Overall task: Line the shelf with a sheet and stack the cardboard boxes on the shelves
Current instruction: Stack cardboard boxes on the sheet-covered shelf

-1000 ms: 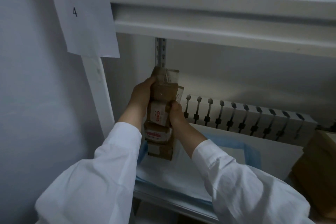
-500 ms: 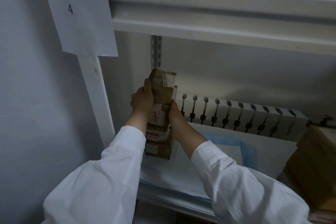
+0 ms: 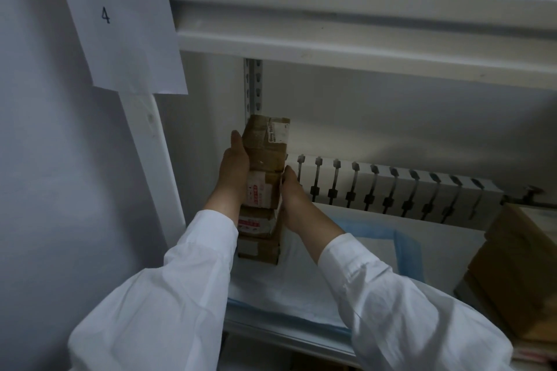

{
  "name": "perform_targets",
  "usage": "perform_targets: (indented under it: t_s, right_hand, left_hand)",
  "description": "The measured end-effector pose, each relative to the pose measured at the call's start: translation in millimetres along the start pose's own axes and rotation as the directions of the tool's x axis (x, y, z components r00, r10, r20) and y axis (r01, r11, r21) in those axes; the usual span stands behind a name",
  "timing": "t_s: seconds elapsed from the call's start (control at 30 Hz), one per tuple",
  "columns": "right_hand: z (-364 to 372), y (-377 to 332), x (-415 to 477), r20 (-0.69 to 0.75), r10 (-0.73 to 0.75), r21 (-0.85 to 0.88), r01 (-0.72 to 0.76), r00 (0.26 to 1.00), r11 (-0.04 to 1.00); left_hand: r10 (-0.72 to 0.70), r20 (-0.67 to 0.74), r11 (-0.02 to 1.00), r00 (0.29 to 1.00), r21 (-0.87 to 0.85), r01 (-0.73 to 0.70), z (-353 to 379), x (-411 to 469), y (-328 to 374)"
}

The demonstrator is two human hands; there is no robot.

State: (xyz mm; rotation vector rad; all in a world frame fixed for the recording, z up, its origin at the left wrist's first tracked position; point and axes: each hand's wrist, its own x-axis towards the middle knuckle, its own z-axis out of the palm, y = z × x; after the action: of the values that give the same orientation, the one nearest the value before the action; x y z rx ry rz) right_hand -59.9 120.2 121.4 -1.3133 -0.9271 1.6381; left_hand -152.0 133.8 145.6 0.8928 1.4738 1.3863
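change: tall stack of small brown taped cardboard boxes (image 3: 263, 190) now sits lower on the white blue-edged sheet (image 3: 301, 280), shelf's left rear corner | left hand (image 3: 233, 172), right hand (image 3: 291, 199): flat palms pressing the stack's sides, fingers uncurled | judgement: stack placed, being squared

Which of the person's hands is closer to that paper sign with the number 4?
The left. The left hand presses the box stack on the side toward the paper sign; the right hand is on the far side.
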Motion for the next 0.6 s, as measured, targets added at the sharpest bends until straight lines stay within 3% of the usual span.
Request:
perform_targets:
  t_s: [0.4,0.6]
  right_hand:
    - [-9,-10,-12,-0.013,-0.006,-0.029,0.005,1.0,1.0]
    - [-18,-15,-24,-0.009,-0.057,-0.074,0.056,0.998,0.996]
  left_hand:
    - [0.008,-0.033,1.0,0.999,-0.013,-0.009,-4,-4,5]
    - [0.058,-0.105,0.997,0.993,0.062,-0.052,-7,-12,0]
